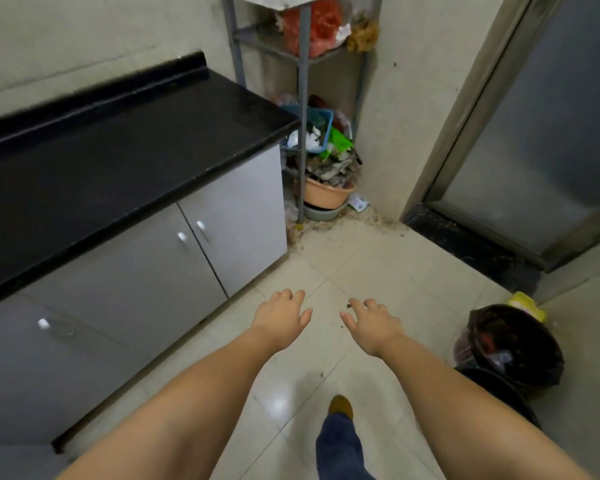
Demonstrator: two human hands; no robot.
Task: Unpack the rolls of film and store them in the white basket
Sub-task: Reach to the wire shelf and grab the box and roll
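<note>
My left hand (pixel 282 318) and my right hand (pixel 369 323) are stretched out side by side over the tiled floor, palms down. The fingers of both are spread and neither holds anything. I see no rolls of film and no white basket in this view.
A black countertop (pixel 118 143) over grey cabinet doors (pixel 201 251) runs along the left. A metal shelf rack (pixel 303 109) stuffed with bags, a blue basket and basins fills the far corner. A bin with a black liner (pixel 513 344) stands at the right, near a door (pixel 541 133). My foot (pixel 341 407) is below.
</note>
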